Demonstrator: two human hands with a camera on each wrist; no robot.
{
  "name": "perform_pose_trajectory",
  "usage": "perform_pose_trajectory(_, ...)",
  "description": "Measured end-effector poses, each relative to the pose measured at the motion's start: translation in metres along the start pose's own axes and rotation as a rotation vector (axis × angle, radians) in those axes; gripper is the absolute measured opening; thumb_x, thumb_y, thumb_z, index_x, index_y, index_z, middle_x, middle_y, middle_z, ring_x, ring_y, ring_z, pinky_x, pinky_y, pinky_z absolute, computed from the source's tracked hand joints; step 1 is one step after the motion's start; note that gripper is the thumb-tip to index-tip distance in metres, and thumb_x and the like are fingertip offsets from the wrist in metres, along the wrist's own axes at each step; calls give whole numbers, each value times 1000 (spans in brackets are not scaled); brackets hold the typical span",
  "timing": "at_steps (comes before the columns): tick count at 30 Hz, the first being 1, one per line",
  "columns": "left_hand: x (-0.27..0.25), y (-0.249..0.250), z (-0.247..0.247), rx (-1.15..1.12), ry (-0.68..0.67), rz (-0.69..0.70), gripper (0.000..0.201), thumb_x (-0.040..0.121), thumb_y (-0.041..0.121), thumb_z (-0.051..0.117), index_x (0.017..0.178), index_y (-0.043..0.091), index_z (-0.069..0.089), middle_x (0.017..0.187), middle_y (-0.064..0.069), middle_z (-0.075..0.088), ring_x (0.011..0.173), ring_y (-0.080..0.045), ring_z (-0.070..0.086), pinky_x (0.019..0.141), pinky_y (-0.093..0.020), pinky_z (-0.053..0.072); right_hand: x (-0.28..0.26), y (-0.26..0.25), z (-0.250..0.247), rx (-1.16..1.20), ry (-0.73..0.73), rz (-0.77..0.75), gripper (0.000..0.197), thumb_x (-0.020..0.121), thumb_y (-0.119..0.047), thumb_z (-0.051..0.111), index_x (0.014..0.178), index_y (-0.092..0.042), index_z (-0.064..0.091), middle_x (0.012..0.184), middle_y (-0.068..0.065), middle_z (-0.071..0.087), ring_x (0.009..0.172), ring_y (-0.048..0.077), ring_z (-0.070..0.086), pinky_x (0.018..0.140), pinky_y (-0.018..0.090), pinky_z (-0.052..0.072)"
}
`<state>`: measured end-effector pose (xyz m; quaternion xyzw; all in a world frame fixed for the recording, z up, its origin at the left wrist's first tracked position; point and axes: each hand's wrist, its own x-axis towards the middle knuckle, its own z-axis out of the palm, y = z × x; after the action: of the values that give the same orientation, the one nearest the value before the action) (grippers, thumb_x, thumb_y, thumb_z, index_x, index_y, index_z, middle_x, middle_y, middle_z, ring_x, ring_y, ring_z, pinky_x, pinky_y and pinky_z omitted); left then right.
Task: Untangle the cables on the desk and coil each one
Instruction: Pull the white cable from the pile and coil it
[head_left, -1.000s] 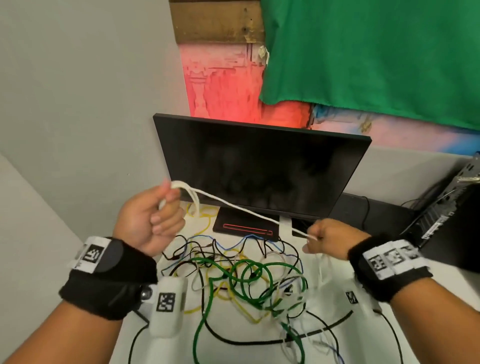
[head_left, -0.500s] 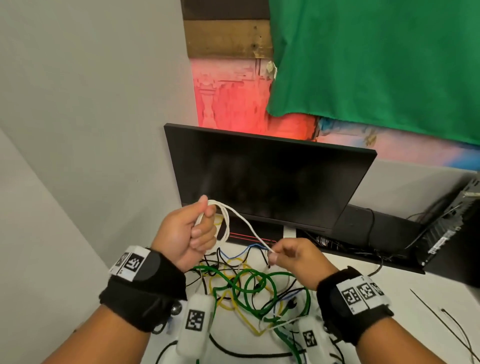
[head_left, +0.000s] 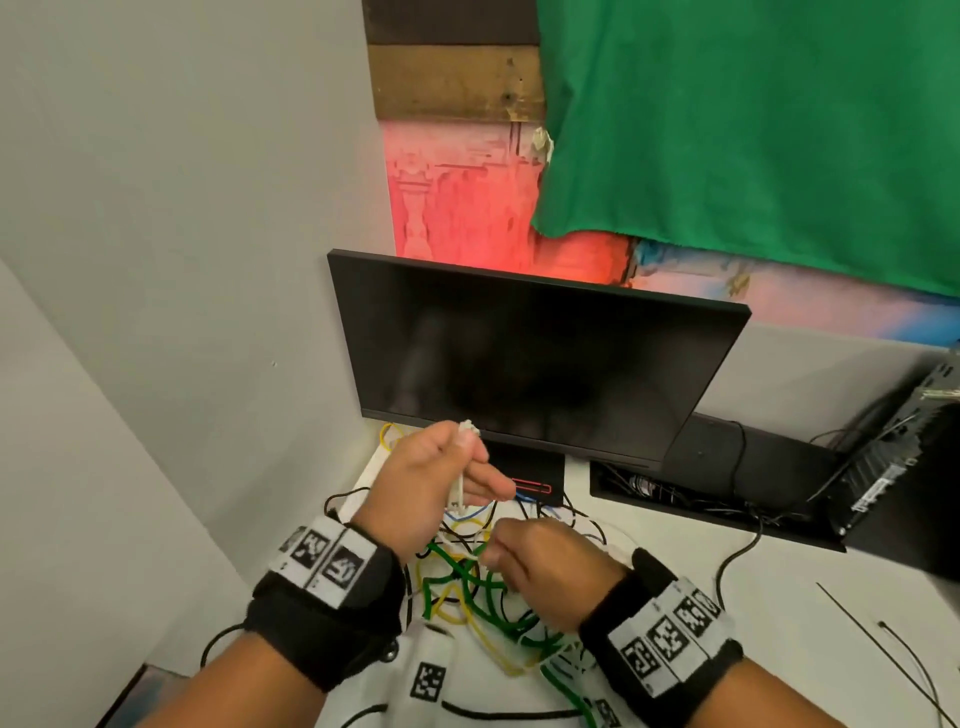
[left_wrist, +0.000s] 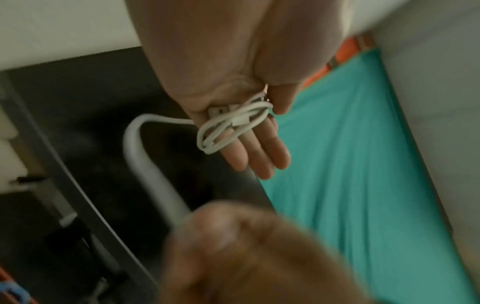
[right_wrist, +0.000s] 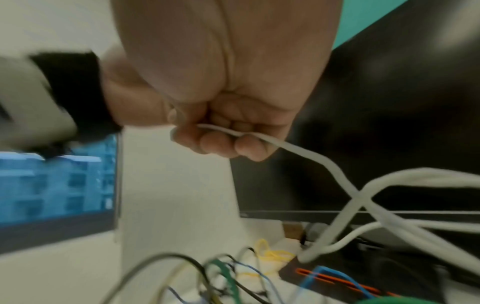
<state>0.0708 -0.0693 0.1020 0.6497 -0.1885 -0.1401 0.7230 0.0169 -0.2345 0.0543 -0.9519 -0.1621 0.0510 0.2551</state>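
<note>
My left hand (head_left: 441, 475) is raised over the desk, its thumb pinching a small coil of white cable (left_wrist: 233, 125) against straight fingers (left_wrist: 255, 156). A short run of that white cable (right_wrist: 324, 162) leads down to my right hand (head_left: 540, 569), whose curled fingers (right_wrist: 221, 142) grip it just below and right of the left hand. Under both hands lies a tangle (head_left: 467, 587) of green (head_left: 441, 574), yellow (head_left: 457, 618), black and blue cables on the white desk (head_left: 675, 597). My wrists hide part of the tangle.
A dark monitor (head_left: 530, 358) stands right behind the tangle, with its base (head_left: 535, 475) near my left fingers. A black computer case (head_left: 909, 467) and a cable slot (head_left: 701, 504) sit at the right. Thin black ties (head_left: 883, 639) lie on the desk's right side. A wall closes the left.
My hands have come close together and dropped toward the tangle. The long stretch of white cable between them is now short, with more loops gathered in my left hand.
</note>
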Motion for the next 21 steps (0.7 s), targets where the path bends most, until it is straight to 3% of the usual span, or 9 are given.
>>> perform_pose_trajectory(3, -1, -12, 6, 274, -27, 81, 27, 101, 22, 46, 85, 6, 59, 69, 6, 72, 67, -8, 67, 65, -21, 51, -5, -20, -16, 254, 110, -138, 23, 98, -49, 40, 78, -45, 51, 78, -23, 59, 68, -2, 55, 62, 17, 43)
perform_pose_trajectory(5, -3, -14, 6, 306, -16, 56, 28, 94, 34, 47, 84, 11, 61, 66, 7, 68, 58, -9, 61, 54, -25, 47, -6, -25, -28, 333, 190, -150, 31, 102, -37, 46, 76, -53, 53, 77, -30, 61, 71, -5, 59, 64, 12, 45)
perform_pose_trajectory(7, -2, -10, 5, 319, -68, -19, 35, 91, 42, 44, 86, 12, 60, 71, -2, 69, 50, -22, 61, 46, -26, 42, -6, -21, -37, 343, 250, -108, 32, 102, -36, 49, 72, -45, 56, 70, -35, 60, 67, -9, 58, 58, 10, 41)
perform_pose_trajectory(9, -2, -9, 6, 386, -178, -105, 45, 91, 50, 42, 90, 9, 62, 69, -9, 69, 45, -28, 54, 45, -25, 39, -4, -13, -48, 309, 307, -28, 36, 95, -54, 52, 67, -31, 53, 63, -30, 57, 58, -4, 54, 52, 13, 34)
perform_pose_trajectory(10, -3, -9, 6, 386, -235, -146, 48, 90, 53, 41, 89, 10, 64, 61, -9, 66, 43, -26, 49, 45, -26, 38, -3, -10, -53, 292, 314, -8, 43, 90, -62, 54, 66, -26, 53, 58, -25, 55, 52, 0, 50, 49, 14, 32)
perform_pose_trajectory(13, -10, -8, 6, 135, -352, -214, 44, 93, 51, 43, 75, 17, 65, 42, 1, 43, 36, -13, 32, 42, -22, 27, 1, -1, -64, 418, 240, -12, 47, 74, -72, 62, 66, -26, 58, 51, -13, 47, 47, 2, 39, 46, 17, 32)
perform_pose_trajectory(15, -9, -3, 0, -142, -369, -261, 35, 91, 41, 52, 69, 15, 61, 41, 4, 33, 33, -7, 26, 39, -17, 22, 2, 11, -68, 597, 88, 11, 37, 71, -64, 75, 67, -29, 62, 55, -8, 50, 51, 9, 47, 50, 24, 40)
perform_pose_trajectory(18, -7, 2, -11, -253, -292, -282, 29, 86, 33, 58, 66, 12, 55, 40, 5, 29, 31, -6, 24, 37, -16, 20, 0, 36, -66, 640, -93, 80, 21, 77, -33, 83, 70, -27, 65, 59, -3, 60, 57, 14, 60, 61, 32, 49)
perform_pose_trajectory(21, -8, 4, -21, -382, -193, -273, 28, 86, 30, 59, 66, 11, 53, 39, 6, 28, 29, -6, 23, 36, -17, 19, -3, 49, -55, 521, -106, 121, 17, 73, -35, 83, 77, -30, 68, 71, -11, 66, 67, 5, 62, 70, 27, 50)
